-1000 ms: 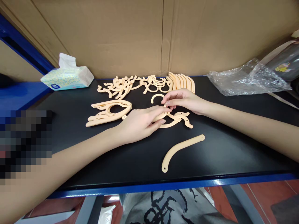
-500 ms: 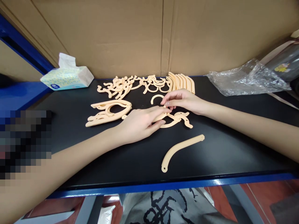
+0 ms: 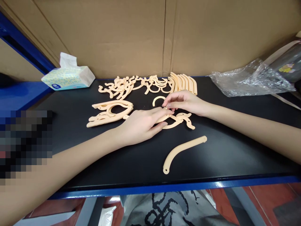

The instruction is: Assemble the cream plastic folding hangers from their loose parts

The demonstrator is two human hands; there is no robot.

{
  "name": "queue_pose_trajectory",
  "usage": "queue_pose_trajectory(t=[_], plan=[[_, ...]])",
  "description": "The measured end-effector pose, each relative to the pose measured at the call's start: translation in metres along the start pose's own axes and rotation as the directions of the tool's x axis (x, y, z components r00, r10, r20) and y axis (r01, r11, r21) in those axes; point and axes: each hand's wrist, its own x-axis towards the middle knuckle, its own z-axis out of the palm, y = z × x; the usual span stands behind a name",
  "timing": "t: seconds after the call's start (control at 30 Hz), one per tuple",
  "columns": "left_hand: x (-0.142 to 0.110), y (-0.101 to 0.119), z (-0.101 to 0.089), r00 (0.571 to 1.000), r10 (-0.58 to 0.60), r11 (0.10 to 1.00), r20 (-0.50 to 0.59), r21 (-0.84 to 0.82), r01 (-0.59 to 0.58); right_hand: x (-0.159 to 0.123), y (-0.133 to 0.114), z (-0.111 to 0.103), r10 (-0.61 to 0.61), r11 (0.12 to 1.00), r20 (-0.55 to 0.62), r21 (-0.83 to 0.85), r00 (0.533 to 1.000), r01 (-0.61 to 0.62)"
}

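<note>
My left hand (image 3: 138,125) lies over a beige plastic hanger arm (image 3: 164,118), its fingers closed round it and covering most of its length. At the far end of that arm, my right hand (image 3: 183,101) pinches with thumb and fingertips; the exact spot it grips is partly hidden. Beside the fingers lie a curved piece (image 3: 173,126) and a small wavy hanger piece (image 3: 188,121), overlapping each other. A hook (image 3: 158,98) curves out just behind my right fingertips. Closer to the table's front rests a loose bent hanger arm (image 3: 180,151) with a hole at its end.
Left of my hands lies a folded hanger (image 3: 110,114). Along the back are a heap of hooks and small pieces (image 3: 124,86) and a row of hanger arms (image 3: 184,84). A tissue pack (image 3: 69,77) stands back left, a clear plastic bag (image 3: 251,80) back right.
Almost nothing differs. Both hands stay on the same hanger arm, with only a slight shift of the fingers and of the whole view.
</note>
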Motion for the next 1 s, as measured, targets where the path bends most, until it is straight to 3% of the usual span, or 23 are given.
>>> queue_pose_trajectory(t=[0.23,1.0], plan=[[-0.001,-0.0023,0.002,0.997,0.075,0.996,-0.026,0.042,-0.074,0.0004,-0.0006,0.002,0.006,1.0,0.019,-0.024,1.0,-0.005],[-0.0001,0.0002,0.0004,0.998,0.056,0.996,0.009,0.071,-0.057,-0.0004,-0.0003,0.0019,-0.015,0.996,0.033,-0.083,0.999,0.018]])
